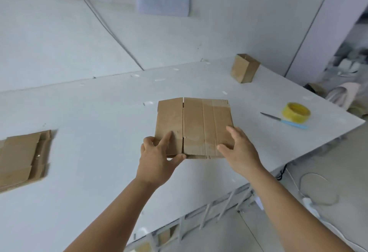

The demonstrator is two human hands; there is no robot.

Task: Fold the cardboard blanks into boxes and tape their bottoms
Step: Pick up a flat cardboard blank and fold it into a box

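A flat brown cardboard blank [196, 124] lies in the middle of the white table, held at its near edge by both hands. My left hand [159, 155] pinches the near left corner, fingers on top and thumb underneath. My right hand [238, 149] holds the near right corner, with the thumb on the top face and the fingers at the right edge. A stack of flat blanks [23, 158] lies at the left of the table. One folded box [245, 68] stands upright at the far right.
A yellow tape roll [296, 112] and a blue-handled knife [284, 120] lie near the table's right edge [318, 146]. A wall with sockets and a cable rises behind the table. Cables lie on the floor at right.
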